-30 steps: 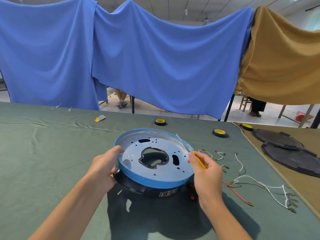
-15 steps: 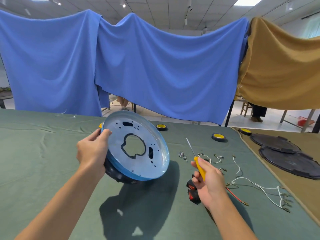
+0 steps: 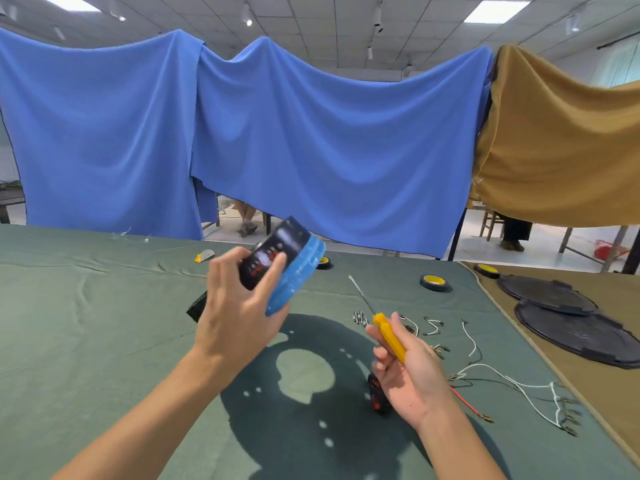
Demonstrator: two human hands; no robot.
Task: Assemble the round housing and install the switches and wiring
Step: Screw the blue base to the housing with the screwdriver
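Right hand (image 3: 412, 379) curled round yellow screwdriver (image 3: 389, 337), black-and-red switch (image 3: 375, 398) on the green desk (image 3: 104, 341) below it, left hand (image 3: 239, 317) gripping the blurred round housing (image 3: 298, 275), raised and tilted, white wires (image 3: 485, 365) and screws (image 3: 360, 318) at right, tape roll (image 3: 433, 281) beyond

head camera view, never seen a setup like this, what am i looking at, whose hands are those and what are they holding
There is no machine here. A person wears a camera on the head, so you look forward and down at their own two bare hands. The left hand holds the round housing, blue-rimmed and blurred, tilted above the table. The right hand grips a screwdriver by its yellow handle. On the green cloth lie small screws, white wires, a red wire and tape rolls.
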